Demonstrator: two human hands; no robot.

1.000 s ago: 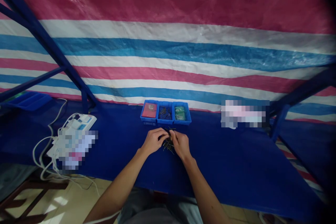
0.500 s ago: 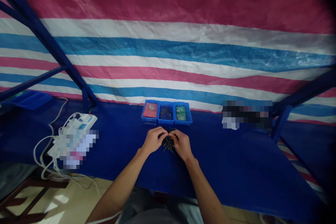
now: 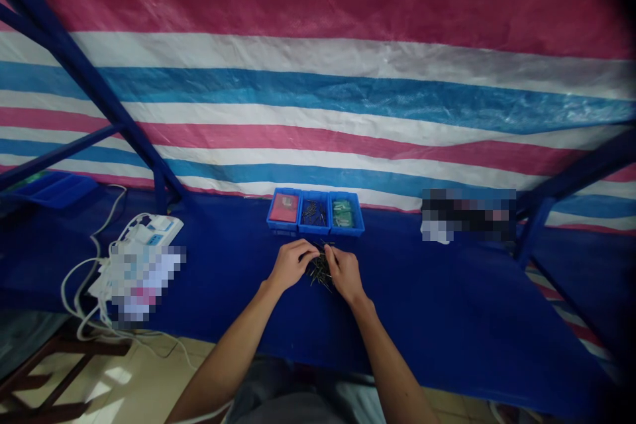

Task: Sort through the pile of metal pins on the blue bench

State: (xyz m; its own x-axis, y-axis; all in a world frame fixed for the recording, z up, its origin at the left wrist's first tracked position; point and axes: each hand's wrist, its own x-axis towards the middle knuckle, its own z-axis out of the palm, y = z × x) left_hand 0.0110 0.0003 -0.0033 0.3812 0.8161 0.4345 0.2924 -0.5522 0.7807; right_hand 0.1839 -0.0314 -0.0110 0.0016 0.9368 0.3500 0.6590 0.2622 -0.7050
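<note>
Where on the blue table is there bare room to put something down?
Free: between the power strip and the left hand; also right of the right hand. Crowded: the dark pile between the hands, the blue bins, the white cables.

Dim | glare: tarp (image 3: 318, 89) R | bright patches: floor (image 3: 149, 374) low L | UR crnr dark | 2 areas pixelated
</note>
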